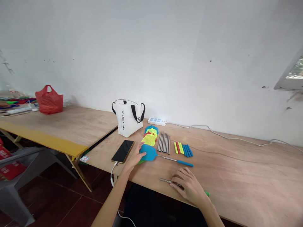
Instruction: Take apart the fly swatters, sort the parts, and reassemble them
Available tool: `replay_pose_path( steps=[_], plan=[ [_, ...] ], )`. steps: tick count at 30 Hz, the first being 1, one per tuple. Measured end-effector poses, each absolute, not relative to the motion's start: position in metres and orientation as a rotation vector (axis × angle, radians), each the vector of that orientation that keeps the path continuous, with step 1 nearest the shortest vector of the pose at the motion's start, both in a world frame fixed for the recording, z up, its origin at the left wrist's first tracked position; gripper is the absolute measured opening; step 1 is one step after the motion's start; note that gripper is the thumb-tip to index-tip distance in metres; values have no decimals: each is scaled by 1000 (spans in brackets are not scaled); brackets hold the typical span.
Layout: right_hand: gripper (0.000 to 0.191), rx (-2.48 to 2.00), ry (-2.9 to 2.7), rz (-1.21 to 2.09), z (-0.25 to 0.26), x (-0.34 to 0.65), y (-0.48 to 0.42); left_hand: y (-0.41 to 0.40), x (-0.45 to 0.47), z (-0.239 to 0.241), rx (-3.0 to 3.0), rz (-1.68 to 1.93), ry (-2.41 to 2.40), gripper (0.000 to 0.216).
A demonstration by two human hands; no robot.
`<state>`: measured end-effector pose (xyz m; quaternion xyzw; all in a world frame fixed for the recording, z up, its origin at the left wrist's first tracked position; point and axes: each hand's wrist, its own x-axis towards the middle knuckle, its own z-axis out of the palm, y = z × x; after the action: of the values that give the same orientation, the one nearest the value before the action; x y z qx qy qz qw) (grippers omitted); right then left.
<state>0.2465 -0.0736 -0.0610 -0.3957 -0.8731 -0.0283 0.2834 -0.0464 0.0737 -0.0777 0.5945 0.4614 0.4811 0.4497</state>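
Note:
My left hand [136,155] rests on the blue mesh head of an assembled fly swatter [151,153], whose metal rod and blue grip run right across the table; a green head peeks out under my fingers. My right hand [188,186] lies near the table's front edge, fingers curled over a thin metal rod [165,180] with a green grip [207,193] showing behind the wrist. Behind the swatter lie a stack of swatter heads [150,136] in yellow, red and blue, a row of several metal rods [164,142], and several coloured grips [183,149].
A phone [122,151] lies left of my left hand, cable hanging over the edge. A white tote bag [128,118] and a power strip [156,121] stand near the wall. A second table on the left holds a red plastic bag [49,100].

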Motion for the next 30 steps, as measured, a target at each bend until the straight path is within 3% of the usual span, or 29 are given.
replay_pose_path(
  steps=[8,19,30],
  plan=[
    [30,-1078,-2318,-129,-69,247,-69,75,-44,-86,1684,1158,1245,59],
    [36,-1117,-2266,-346,-68,247,-67,53,-45,-59,1925,1148,1436,40],
    [40,-1192,-2181,-367,-66,247,-68,42,-65,-50,2267,462,1915,54]
  ],
)
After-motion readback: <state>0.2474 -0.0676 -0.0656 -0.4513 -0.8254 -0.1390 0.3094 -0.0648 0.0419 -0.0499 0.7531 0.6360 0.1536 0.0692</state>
